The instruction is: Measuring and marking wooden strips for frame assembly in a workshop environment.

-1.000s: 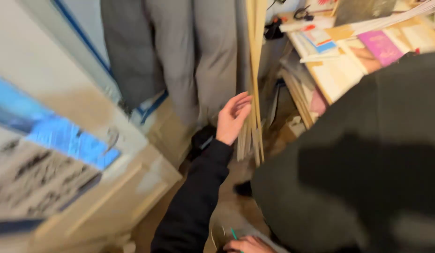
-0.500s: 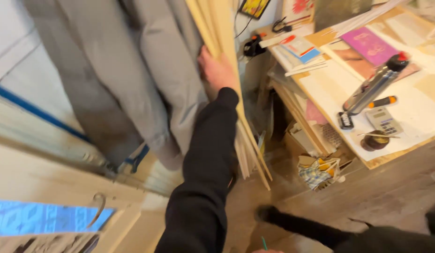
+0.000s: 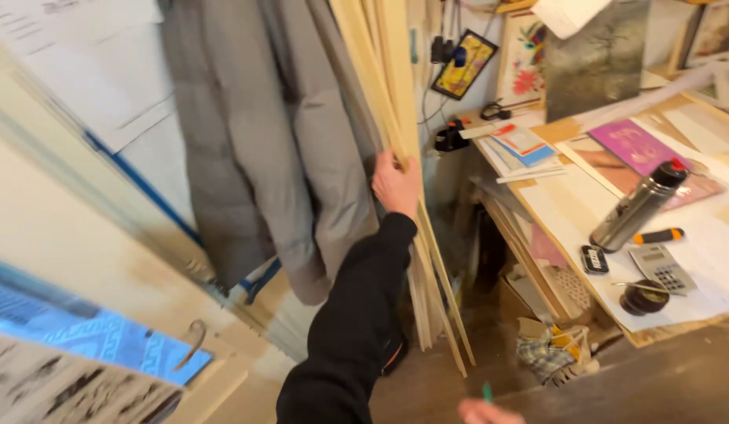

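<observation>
Fingertips of the right hand (image 3: 490,411) peek in at the bottom edge beside a green pencil tip; their grip cannot be told. Farther off, the left hand (image 3: 396,184) has climbed higher, fingers closed around the leaning wooden strips (image 3: 396,102), steadying them beside the grey coat (image 3: 262,157).

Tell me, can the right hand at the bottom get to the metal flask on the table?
Probably yes. The right hand is low, holding something small and green, and open floor lies between it and the flask, which lies uncovered on the table. It would have to reach up.
</observation>
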